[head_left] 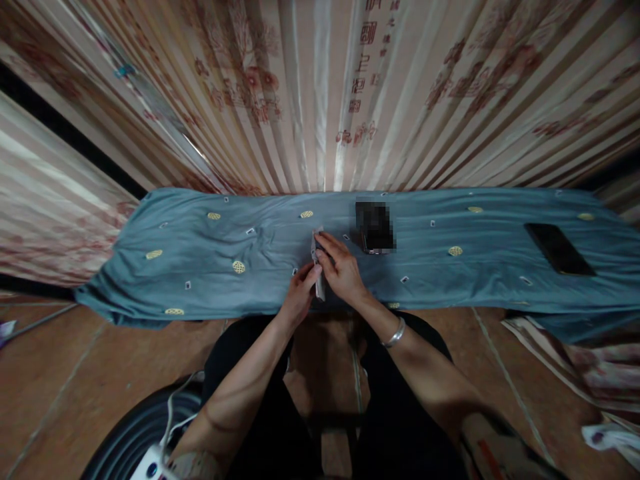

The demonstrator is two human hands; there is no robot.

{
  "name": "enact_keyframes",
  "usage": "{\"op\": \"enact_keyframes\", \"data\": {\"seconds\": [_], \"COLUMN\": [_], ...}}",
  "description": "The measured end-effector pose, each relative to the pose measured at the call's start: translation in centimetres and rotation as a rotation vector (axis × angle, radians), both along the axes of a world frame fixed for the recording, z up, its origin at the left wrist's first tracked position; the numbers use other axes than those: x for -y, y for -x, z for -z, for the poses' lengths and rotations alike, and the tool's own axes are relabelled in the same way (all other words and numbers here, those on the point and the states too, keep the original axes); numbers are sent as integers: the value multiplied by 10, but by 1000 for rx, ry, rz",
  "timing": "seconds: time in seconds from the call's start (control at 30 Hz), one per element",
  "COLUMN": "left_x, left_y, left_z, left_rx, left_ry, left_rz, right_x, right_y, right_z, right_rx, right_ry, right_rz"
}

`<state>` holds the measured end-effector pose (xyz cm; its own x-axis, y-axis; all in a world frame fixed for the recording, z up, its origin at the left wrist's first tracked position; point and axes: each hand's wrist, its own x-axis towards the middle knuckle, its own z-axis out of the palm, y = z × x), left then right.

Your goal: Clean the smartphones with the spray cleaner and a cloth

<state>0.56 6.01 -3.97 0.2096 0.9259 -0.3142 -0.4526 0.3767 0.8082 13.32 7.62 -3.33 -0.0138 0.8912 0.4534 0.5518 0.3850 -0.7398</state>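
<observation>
Here, both hands' fingers, left hand (300,293) and right hand (341,267), clasped round a small grey packet (318,267), its label unreadable.

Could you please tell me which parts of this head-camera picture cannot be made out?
- Small grey object: mostly hidden by the left hand and right hand; too small to identify.
- Item on the blue cloth: blurred out.
- White device: cut off by the bottom edge.
- Dark flat slab: too dim to identify.
</observation>
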Motion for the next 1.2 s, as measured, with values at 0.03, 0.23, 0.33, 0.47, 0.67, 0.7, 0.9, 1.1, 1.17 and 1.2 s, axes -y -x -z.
{"op": "enact_keyframes", "data": {"seconds": [0.03, 0.23, 0.33, 0.47, 0.67, 0.7, 0.9, 1.1, 1.17, 1.2], "left_x": [0, 2, 3, 3, 3, 3, 5, 0, -1, -2], "left_y": [0, 1, 2, 2, 2, 2, 5, 7, 7, 7], "left_z": [0, -3, -4, -6, -11, -13, -17, -15, -14, -14], "left_rx": [-5, -29, -42, -17, 23, 24, 43, 56, 72, 81], "left_ry": [1, -6, -7, -6, 7, 9, -3, -4, -14, -21], "left_rz": [5, 30, 59, 69, 53, 56, 41, 16, 12, 8], "right_x": [0, -5, -7, -9, -16, -18, -21, -15, -13, -12], "right_y": [0, -5, -6, -8, -9, -9, -7, -1, 0, 1], "right_z": [0, 1, 1, 3, 14, 16, 19, 15, 13, 12], "right_rx": [3, -11, -21, -17, -33, -44, -70, -24, -15, -12], "right_ry": [-3, 1, 25, 39, 86, 96, 140, 177, 179, 179], "right_rz": [3, 29, 19, 17, 51, 55, 78, 102, 102, 101]}}
